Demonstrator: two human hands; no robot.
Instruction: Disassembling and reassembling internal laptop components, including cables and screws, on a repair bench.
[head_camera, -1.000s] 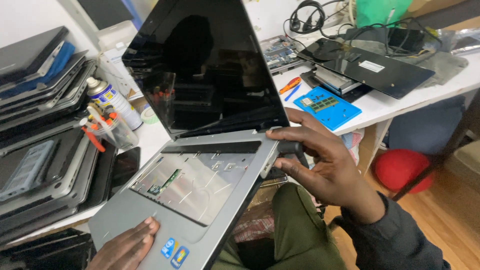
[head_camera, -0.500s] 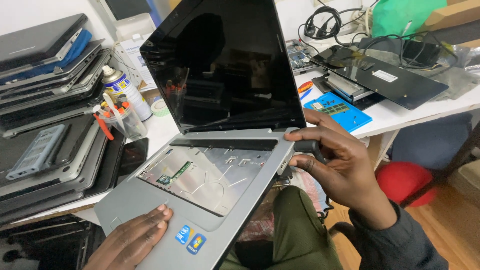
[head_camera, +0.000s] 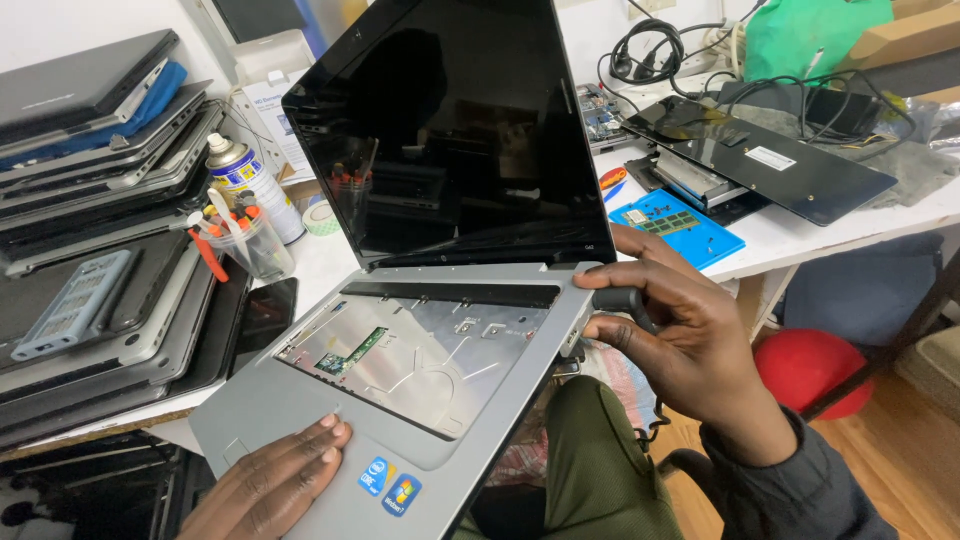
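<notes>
— What's hidden?
— The left hand (head_camera: 275, 485) is cut off below, lying flat on the laptop (head_camera: 400, 330) palmrest. The right hand (head_camera: 690, 340) pinches what may be a plug (head_camera: 618, 298).
— Laptop's position?
— Half off the table (head_camera: 800, 235), screen upright, facing the person.

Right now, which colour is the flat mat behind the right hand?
Bright blue mat, clearest in the head view.

Right hand (head_camera: 690, 340) pinching plug (head_camera: 618, 298) at laptop (head_camera: 420, 370) side
</notes>
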